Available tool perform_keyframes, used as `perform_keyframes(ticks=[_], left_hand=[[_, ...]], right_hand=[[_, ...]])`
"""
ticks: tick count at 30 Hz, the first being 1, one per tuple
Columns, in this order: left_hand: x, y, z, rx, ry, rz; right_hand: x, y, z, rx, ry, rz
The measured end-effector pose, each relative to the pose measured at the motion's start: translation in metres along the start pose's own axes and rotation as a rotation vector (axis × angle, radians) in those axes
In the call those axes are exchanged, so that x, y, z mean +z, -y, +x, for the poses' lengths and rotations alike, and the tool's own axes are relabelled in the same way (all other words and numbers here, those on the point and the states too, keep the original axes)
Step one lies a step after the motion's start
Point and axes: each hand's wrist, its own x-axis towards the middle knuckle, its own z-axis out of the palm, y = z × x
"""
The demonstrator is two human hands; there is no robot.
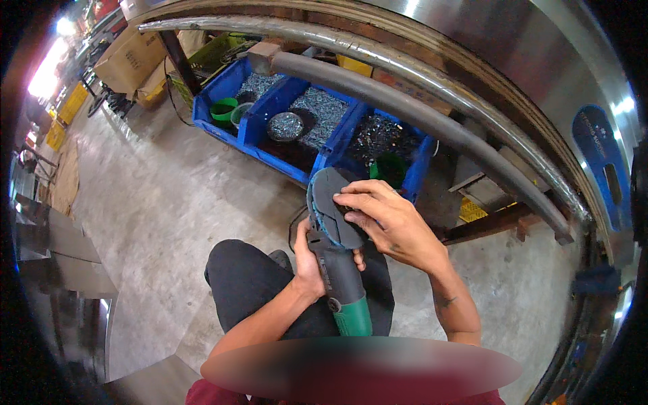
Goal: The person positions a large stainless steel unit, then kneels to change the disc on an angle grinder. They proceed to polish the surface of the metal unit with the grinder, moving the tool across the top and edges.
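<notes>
An angle grinder [343, 273] with a black body and green rear end stands tilted over my lap, its head pointing away from me. My left hand [308, 268] is wrapped round the grinder just below its head, with fingertips showing on the right side. A dark round disc [327, 206] with a bluish rim sits on the head, its face turned up and to the right. My right hand [399, 226] is at the middle of the disc, thumb and fingers drawn together there. Whatever lies between those fingertips is hidden.
Blue bins [275, 160] of small metal parts stand ahead under a bench. A round dish [285, 126] and a green cup [223, 108] sit in them. A grey padded bar [405, 121] crosses above. A cardboard box [128, 61] stands far left.
</notes>
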Motion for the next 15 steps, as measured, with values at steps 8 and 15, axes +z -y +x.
perform_keyframes(ticks=[8,15], left_hand=[[0.025,-0.004,-0.002,0.047,-0.109,0.098],[0.021,-0.001,0.001,0.09,-0.092,0.227]], right_hand=[[-0.002,-0.04,-0.031,0.09,-0.084,0.289],[0.001,-0.044,-0.048,0.291,-0.118,0.21]])
